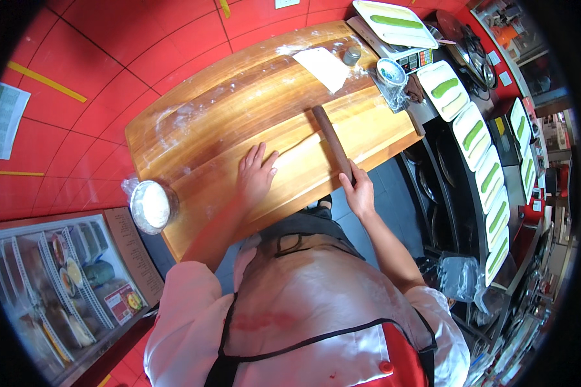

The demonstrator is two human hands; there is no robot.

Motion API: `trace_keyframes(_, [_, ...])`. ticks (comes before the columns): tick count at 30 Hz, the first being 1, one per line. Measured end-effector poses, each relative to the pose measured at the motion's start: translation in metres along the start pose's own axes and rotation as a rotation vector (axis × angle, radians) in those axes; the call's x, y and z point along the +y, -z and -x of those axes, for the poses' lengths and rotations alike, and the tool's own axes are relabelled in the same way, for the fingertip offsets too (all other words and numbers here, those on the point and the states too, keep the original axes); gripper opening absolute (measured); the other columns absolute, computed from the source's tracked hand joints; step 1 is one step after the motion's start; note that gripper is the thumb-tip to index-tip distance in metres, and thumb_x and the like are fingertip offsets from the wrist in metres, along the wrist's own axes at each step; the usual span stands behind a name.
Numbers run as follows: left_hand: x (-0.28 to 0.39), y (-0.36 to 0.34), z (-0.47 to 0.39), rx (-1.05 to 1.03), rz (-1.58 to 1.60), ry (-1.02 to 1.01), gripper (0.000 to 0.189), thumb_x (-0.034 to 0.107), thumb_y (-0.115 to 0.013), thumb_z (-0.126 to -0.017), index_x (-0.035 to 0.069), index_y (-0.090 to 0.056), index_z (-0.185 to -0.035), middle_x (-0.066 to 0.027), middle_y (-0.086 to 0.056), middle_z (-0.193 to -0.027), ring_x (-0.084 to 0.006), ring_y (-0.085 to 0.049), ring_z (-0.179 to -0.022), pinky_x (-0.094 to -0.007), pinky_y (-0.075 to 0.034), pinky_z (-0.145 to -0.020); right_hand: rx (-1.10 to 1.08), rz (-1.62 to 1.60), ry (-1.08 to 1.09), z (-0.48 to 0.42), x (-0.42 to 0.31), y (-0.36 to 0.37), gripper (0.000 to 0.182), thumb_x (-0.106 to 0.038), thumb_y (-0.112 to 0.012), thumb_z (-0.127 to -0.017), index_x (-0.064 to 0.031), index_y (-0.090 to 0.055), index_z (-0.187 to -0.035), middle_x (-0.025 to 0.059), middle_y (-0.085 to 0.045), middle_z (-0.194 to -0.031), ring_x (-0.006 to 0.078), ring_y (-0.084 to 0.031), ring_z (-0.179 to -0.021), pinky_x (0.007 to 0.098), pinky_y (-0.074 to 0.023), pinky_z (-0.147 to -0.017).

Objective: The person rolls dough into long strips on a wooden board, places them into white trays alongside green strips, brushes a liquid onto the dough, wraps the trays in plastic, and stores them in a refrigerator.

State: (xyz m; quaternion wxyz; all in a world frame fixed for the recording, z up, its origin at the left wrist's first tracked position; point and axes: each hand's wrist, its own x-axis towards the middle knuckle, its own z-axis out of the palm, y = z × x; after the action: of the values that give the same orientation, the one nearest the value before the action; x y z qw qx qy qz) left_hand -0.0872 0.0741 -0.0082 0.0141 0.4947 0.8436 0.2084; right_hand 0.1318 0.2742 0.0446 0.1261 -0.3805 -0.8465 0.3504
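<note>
My right hand [359,189] is closed around the near end of a dark wooden rolling pin [333,140], whose far end lies over the wooden board [213,126]. With nothing in it, my left hand [256,173] rests on the board to the left of the pin, palm down and fingers spread. A white scraper or sheet [322,69] lies farther back on the floury surface, with a small lidded metal jar [352,56] beside it.
A bowl of white powder [151,207] sits at the board's left corner. On the right are a patterned bowl [391,72], a digital scale [414,60] bearing a tray, and several white trays [476,136] with green and pale strips. A glass-fronted fridge [53,285] stands lower left.
</note>
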Motion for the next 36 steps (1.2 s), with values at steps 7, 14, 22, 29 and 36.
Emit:
trace_keyframes(7, [-0.018, -0.003, 0.003, 0.131, 0.002, 0.110, 0.042, 0.026, -0.053, -0.095, 0.016, -0.055, -0.135, -0.0166, -0.041, -0.148, -0.0351, -0.036, -0.136, -0.0497, -0.027, -0.110, -0.140, -0.045, 0.176, 0.046, -0.001, -0.004, 0.052, -0.025, -0.064, -0.091, -0.0174, -0.049, -0.140, 0.0196, -0.061, -0.101, 0.0376, -0.062, -0.087, 0.0428, -0.0515, -0.077])
trace_keyframes(14, [-0.013, 0.009, -0.079, 0.148, 0.129, 0.090, 0.047, 0.030, -0.046, -0.099, 0.010, -0.046, -0.142, -0.0155, -0.036, -0.152, -0.0335, -0.030, -0.141, -0.0487, -0.022, -0.115, -0.315, 0.109, 0.145, 0.044, -0.013, -0.033, 0.060, -0.025, -0.059, -0.094, -0.0323, -0.035, -0.148, 0.0181, -0.061, -0.105, 0.0392, -0.062, -0.089, 0.0463, -0.0519, -0.077])
trace_keyframes(22, [0.011, -0.007, -0.108, -0.284, -0.252, -0.267, 0.056, 0.040, -0.033, -0.102, 0.013, -0.029, -0.151, -0.0043, -0.022, -0.159, -0.0219, -0.012, -0.149, -0.0485, -0.003, -0.120, -0.359, 0.150, 0.171, 0.051, -0.019, -0.045, 0.065, -0.028, -0.058, -0.095, -0.0290, -0.027, -0.152, 0.0183, -0.062, -0.112, 0.0394, -0.064, -0.089, 0.0462, -0.0528, -0.078])
trace_keyframes(29, [-0.053, 0.036, -0.001, -0.208, -0.156, -0.332, 0.056, 0.028, -0.049, -0.095, 0.009, -0.038, -0.146, -0.0088, -0.035, -0.153, -0.0307, -0.026, -0.144, -0.0547, -0.008, -0.118, -0.495, 0.084, 0.270, 0.063, -0.012, -0.055, 0.069, -0.027, -0.058, -0.094, -0.0276, -0.023, -0.153, 0.0182, -0.062, -0.112, 0.0385, -0.064, -0.088, 0.0448, -0.0534, -0.078])
trace_keyframes(36, [-0.035, 0.050, -0.020, -0.159, -0.184, -0.357, 0.057, 0.031, -0.054, -0.093, 0.017, -0.039, -0.147, -0.0063, -0.033, -0.155, -0.0302, -0.024, -0.145, -0.0573, -0.011, -0.116, -0.198, 0.164, 0.311, 0.064, -0.011, -0.054, 0.061, -0.027, -0.064, -0.090, -0.0325, -0.040, -0.146, 0.0136, -0.062, -0.094, 0.0329, -0.062, -0.070, 0.0418, -0.0529, -0.063])
